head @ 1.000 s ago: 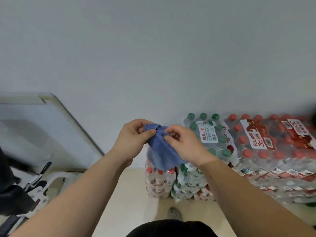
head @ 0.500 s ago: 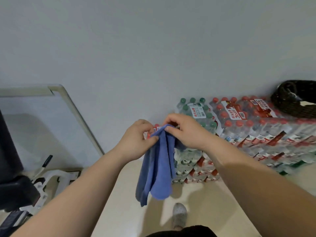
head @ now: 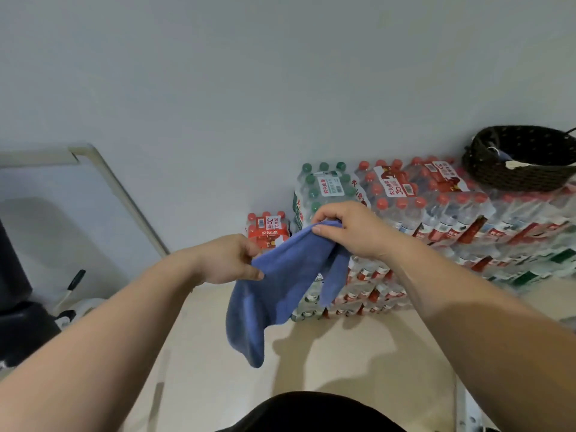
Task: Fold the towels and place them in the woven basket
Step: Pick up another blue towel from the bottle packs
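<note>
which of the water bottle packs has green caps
The pack atop the left end of the stack, beyond the right hand; the low pack left of it and the packs to its right have red caps.

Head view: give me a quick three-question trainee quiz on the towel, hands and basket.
1. True or false: the blue cloth towel lies inside the dark woven basket.
2. The basket stands on: A) a wooden table, B) the shrink-wrapped packs of water bottles, C) a metal shelf.
3. Which hand grips the towel higher in the picture, the left hand or the right hand?

Key: 1 false, it hangs in the air, held by both hands; 2 B; 3 the right hand.
</note>
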{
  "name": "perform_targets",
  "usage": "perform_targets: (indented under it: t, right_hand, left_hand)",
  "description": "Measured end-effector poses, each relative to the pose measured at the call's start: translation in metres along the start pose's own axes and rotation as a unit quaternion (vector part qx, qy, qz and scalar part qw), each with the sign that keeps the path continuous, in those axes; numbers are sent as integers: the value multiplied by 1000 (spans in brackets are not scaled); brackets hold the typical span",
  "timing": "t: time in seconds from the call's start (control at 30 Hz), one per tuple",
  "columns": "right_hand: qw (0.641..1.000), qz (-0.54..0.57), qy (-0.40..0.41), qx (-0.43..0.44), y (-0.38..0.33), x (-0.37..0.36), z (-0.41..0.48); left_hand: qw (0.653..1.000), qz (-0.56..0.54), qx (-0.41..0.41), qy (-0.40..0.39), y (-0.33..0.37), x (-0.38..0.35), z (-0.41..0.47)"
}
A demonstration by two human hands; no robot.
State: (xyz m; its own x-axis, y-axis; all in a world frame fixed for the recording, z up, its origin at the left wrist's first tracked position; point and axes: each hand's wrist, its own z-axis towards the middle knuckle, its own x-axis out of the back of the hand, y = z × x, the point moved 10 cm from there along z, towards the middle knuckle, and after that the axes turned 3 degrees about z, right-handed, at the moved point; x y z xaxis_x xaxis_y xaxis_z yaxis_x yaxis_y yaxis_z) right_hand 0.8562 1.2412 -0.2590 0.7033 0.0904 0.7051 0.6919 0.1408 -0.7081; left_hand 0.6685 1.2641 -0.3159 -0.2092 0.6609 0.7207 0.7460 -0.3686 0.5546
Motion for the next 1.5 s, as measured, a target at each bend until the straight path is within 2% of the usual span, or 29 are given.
perform_targets:
  t: [0.13, 0.27, 0.43, 0.5, 0.6, 0.7, 0.77, 0.9, 1.0, 1.2, 1.3, 1.4, 1.5]
  right_hand:
    - [999, -26, 3, -21, 40, 22, -22]
    - [999, -22, 17, -31, 76, 51, -42]
    - [996, -5, 86, -40, 113, 95, -67]
    - [994, -10, 100, -50, 129, 111, -78]
    - [992, -50, 84, -85, 158, 122, -91]
    - [985, -115, 44, -119, 186, 127, -98]
    - [977, -153, 26, -146, 206, 133, -101]
    - [954, -218, 67, -193, 242, 158, -106]
    - [942, -207, 127, -232, 263, 180, -108]
    - [927, -206, 150, -274, 311, 202, -80]
    - [919, -226, 140, -290, 333, 212, -55]
    - [906, -276, 128, -293, 351, 226, -29]
    - [887, -348, 63, -297, 372, 229, -4]
  left_hand:
    - [998, 21, 52, 38, 1, -10, 13]
    - [993, 78, 70, 51, 0, -29, 22]
    - [982, 103, 133, 89, -13, -52, 26]
    - [976, 21, 164, 141, -17, -56, 24]
    - [949, -106, 164, 246, -5, -48, 25]
    - [928, -132, 140, 318, 27, -33, 34]
    - [926, -123, 119, 336, 52, -25, 44]
    - [936, -65, 92, 333, 78, -15, 74]
    - [945, -19, 82, 315, 83, -15, 100]
    - [958, 30, 72, 275, 85, -8, 171]
    - [962, 37, 67, 264, 86, 6, 215]
    - [961, 89, 71, 253, 88, 20, 257]
    - [963, 115, 65, 237, 87, 27, 294]
